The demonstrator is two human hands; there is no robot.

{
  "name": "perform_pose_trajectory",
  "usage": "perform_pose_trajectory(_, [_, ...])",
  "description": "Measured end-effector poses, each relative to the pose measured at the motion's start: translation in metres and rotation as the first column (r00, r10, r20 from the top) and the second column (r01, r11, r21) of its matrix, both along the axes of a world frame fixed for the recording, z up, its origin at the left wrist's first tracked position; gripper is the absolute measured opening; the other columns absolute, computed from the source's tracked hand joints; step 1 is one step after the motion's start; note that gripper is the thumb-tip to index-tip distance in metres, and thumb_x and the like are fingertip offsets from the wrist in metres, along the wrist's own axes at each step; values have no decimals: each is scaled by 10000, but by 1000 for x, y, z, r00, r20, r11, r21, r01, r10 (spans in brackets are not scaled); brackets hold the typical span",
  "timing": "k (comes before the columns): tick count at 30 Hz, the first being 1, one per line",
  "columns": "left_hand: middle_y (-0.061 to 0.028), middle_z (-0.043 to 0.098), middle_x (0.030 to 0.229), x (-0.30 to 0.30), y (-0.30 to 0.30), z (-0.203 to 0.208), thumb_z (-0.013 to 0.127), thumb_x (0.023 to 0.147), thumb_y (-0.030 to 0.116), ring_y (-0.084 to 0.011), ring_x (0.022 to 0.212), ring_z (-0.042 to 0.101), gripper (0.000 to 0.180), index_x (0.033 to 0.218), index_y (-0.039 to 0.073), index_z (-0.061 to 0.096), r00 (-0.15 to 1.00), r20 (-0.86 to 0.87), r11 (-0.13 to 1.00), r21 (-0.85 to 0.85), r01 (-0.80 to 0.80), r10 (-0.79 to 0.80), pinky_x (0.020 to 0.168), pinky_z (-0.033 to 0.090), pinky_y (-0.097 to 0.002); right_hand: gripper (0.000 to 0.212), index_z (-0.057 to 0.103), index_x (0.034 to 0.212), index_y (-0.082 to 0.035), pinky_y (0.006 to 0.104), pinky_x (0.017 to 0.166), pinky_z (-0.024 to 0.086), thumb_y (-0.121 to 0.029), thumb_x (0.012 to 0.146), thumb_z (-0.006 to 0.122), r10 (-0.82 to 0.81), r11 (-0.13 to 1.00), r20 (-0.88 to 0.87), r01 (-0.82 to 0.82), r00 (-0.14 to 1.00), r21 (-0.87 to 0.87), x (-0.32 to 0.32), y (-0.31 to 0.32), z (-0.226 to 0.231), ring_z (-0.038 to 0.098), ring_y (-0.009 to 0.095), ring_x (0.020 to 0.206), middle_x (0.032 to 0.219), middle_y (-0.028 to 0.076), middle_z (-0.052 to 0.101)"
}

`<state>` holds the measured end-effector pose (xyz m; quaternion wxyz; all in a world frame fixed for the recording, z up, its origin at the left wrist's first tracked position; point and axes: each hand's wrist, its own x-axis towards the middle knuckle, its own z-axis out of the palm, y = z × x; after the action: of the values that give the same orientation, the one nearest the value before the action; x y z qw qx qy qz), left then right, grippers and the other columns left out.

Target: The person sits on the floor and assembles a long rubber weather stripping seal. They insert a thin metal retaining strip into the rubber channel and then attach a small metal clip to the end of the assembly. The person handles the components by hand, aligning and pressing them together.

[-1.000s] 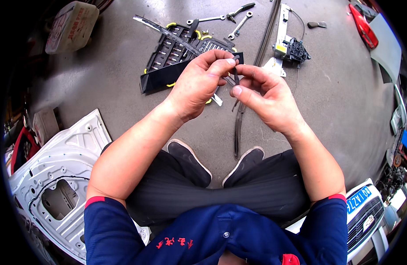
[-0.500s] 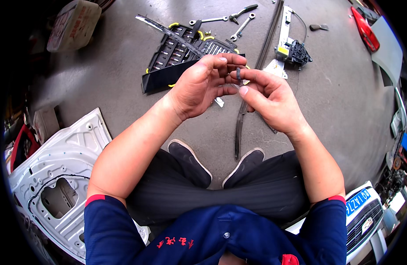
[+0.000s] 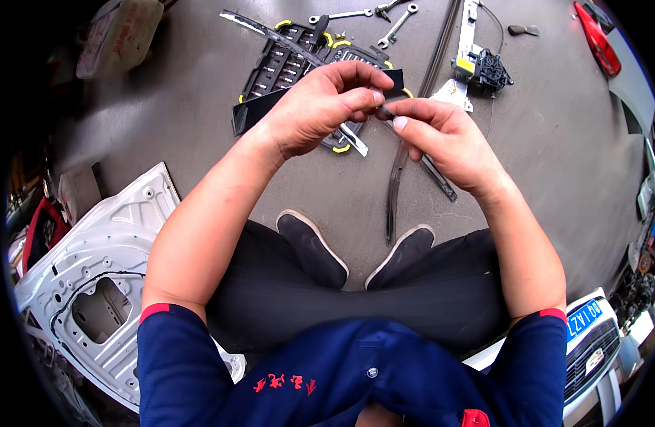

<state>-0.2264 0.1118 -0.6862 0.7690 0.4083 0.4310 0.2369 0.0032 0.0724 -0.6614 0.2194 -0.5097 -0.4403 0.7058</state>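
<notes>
Above the floor my two hands meet in front of me. Between thumb and forefinger, my right hand [image 3: 445, 139] pinches a small dark piece [image 3: 388, 112] whose kind is too small to make out. My left hand [image 3: 326, 99] closes its thumb and fingers at the other end of the same piece. Beneath my left hand lies an open tool case [image 3: 274, 71] with black trays and yellow corners, partly hidden by it. A long trim strip [image 3: 231, 22] lies across the case, its silvery end [image 3: 356, 141] showing below my left hand.
Dark rubber strips [image 3: 393, 203] lie on the floor beyond my shoes. A window regulator with a motor [image 3: 492, 72] lies at the far right, wrenches [image 3: 398, 27] beside the case. A white car door panel [image 3: 85, 249] is at left; a bumper with a grille [image 3: 590, 356] at right.
My left hand has turned and brought its thumb and fingers together at the small dark piece. My right hand still pinches it, and the view has shifted slightly.
</notes>
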Motion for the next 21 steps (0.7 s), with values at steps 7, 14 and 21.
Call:
perform_pose_trajectory(7, [-5,665,1028,-6,16,-18,718,987,117,-81,888,617,281,1247,22,671,992,-58,990,92,-105,111,819,520,-233,522,698,1283,8,228,612,470,-449,1079,550,24,999,-55,-22,998,34,0,16,-18,505,46,648,787,-34,592])
perform_pose_trajectory(14, [-79,732,1016,-15,42,-90,714,951,131,-152,928,679,238,1132,-23,694,886,-405,955,273,-119,227,847,557,-300,372,662,1335,-36,223,571,487,-294,1076,592,-37,987,53,45,998,-157,-6,35,-52,528,39,667,851,-29,623])
perform_pose_trajectory(21, [-131,754,918,-27,47,-156,738,858,122,-220,848,735,236,1057,-4,712,713,-556,804,594,-20,428,809,594,-341,443,578,1444,-40,287,646,580,-156,1017,577,227,973,227,-230,947,-13,-14,46,-131,613,94,724,950,60,684])
